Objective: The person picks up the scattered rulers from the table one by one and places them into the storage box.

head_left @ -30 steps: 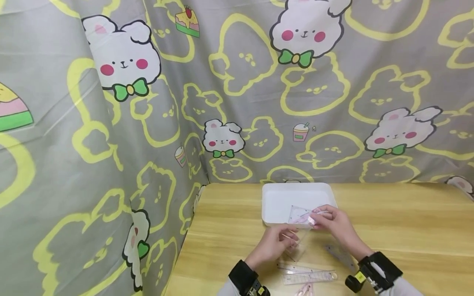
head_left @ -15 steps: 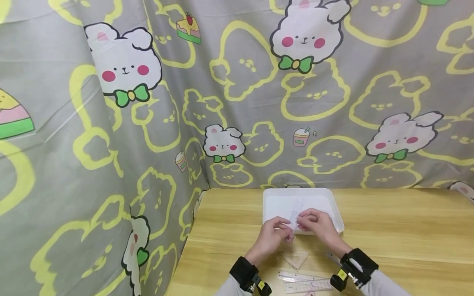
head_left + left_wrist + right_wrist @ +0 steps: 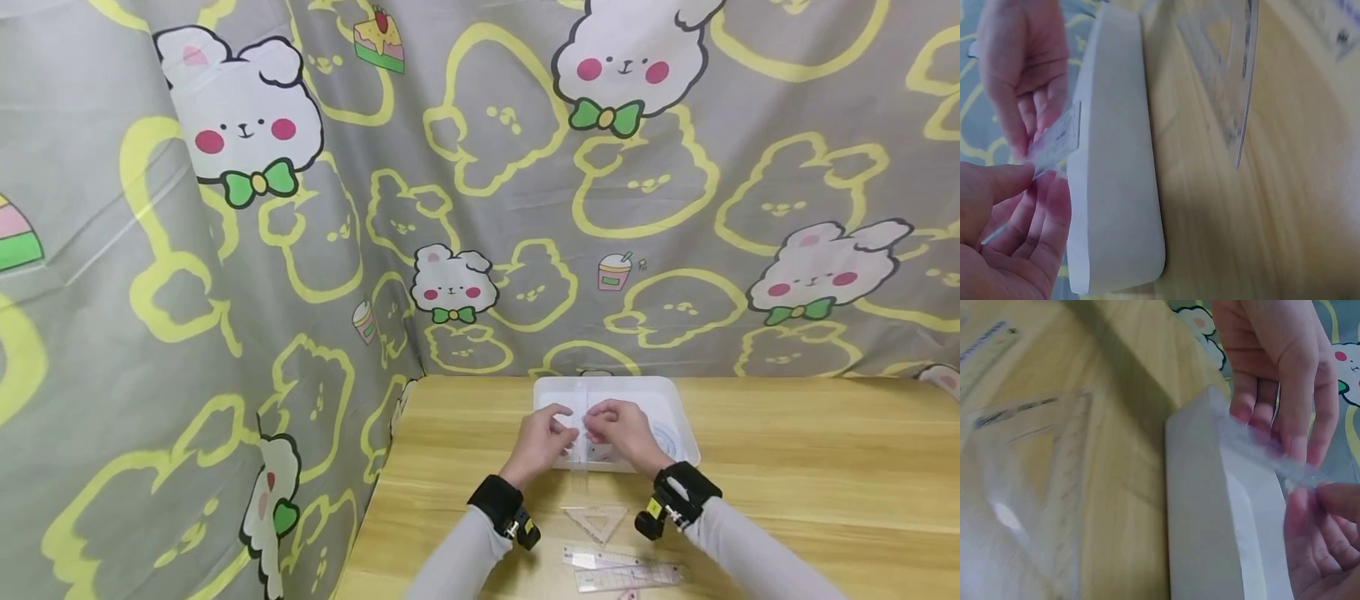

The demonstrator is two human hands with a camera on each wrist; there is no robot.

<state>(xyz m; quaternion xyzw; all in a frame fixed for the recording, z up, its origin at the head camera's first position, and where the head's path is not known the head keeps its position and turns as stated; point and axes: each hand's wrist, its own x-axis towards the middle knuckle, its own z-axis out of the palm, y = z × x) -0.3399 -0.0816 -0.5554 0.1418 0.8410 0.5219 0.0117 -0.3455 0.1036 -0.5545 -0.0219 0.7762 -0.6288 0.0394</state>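
— So, what step does this look like?

— Both hands hold one clear ruler [image 3: 578, 425] over the white tray [image 3: 678, 442]. The left hand [image 3: 542, 437] pinches it between thumb and curled fingers; the right hand [image 3: 622, 429] pinches it from the 3 o'clock side, fingertips [image 3: 1297, 447] closed on the strip. The ruler hangs just above the tray's near rim, running from 12 to 6 o'clock.

— And the next move?

— I'd judge it calls for lowering the ruler flat into the tray and easing both pinches off together, so it doesn't tip over the rim.

— What's around them?

— A pale wooden table [image 3: 825, 467]. At 6 o'clock from the tray lies a clear set square [image 3: 596, 521], with two straight rulers [image 3: 626, 571] beyond it, nearer the person. A grey bunny-print cloth [image 3: 480, 183] hangs behind and at 9 o'clock.
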